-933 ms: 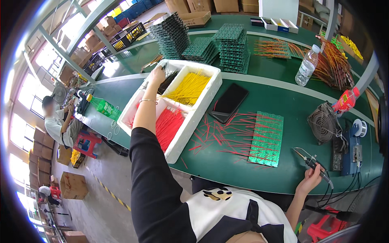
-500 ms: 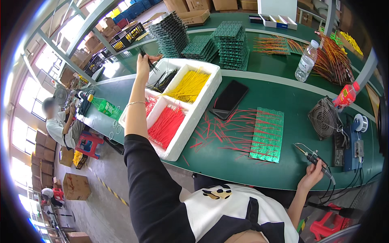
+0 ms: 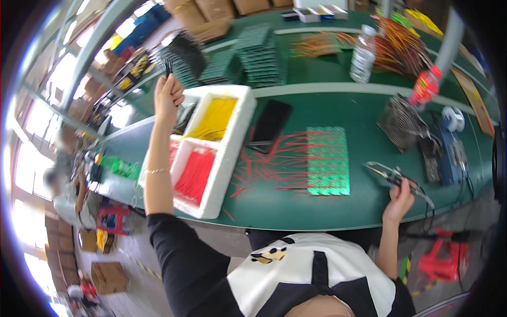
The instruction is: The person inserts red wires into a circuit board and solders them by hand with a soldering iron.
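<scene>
My left hand (image 3: 168,98) is raised above the far-left corner of a white foam box (image 3: 238,108), its fingers closed around a small bunch of black wires (image 3: 168,66) that point upward. Compartments in the box hold yellow wires (image 3: 214,120), red wires (image 3: 195,177) and some dark wires, partly hidden by my forearm. At the right, my right hand (image 3: 400,202) grips a soldering iron (image 3: 395,178), its tip pointing left. Between the hands lies a green circuit board panel (image 3: 328,164) with red wires (image 3: 285,164) reaching out to its left.
A black phone (image 3: 272,124) lies beside the box. Stacked board panels (image 3: 259,55) stand behind it. Farther right are a clear bottle (image 3: 363,55), a red bottle (image 3: 425,87), a small fan (image 3: 400,124) and a blue soldering station (image 3: 453,156). Co-workers sit at the far left.
My left hand has lifted the black wires up from the box's far end. My right hand still holds the soldering iron. The whole view has shifted and is somewhat blurred.
</scene>
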Demonstrator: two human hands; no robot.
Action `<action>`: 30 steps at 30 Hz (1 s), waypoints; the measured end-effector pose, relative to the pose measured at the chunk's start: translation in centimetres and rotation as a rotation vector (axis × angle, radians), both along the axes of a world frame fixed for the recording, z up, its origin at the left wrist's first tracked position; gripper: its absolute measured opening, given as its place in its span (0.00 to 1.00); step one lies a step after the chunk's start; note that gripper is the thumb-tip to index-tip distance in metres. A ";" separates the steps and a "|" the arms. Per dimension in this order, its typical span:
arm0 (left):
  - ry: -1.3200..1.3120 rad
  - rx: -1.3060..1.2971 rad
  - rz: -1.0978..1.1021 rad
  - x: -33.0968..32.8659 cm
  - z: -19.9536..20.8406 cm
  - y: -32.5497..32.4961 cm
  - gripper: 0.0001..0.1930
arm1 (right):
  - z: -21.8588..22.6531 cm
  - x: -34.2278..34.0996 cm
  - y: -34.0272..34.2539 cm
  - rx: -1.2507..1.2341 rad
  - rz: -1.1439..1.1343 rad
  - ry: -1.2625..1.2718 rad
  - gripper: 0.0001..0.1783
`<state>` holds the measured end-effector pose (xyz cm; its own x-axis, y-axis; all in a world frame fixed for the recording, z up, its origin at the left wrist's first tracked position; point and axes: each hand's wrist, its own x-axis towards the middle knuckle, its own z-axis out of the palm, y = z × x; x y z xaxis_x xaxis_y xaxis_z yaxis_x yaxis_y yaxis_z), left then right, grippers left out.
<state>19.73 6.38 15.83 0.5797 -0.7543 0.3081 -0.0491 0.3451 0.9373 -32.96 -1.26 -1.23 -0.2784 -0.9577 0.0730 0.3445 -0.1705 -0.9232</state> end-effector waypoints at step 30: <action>-0.210 0.692 -0.437 -19.7 -14.2 -8.8 0.04 | 1.8 9.2 -9.1 -0.234 0.549 -0.002 0.11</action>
<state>0.08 -2.42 1.66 0.1746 -0.9555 -0.2376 -0.2413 -0.2754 0.9305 -23.73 -10.38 0.57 0.2526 -0.9202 0.2992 0.4412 -0.1656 -0.8820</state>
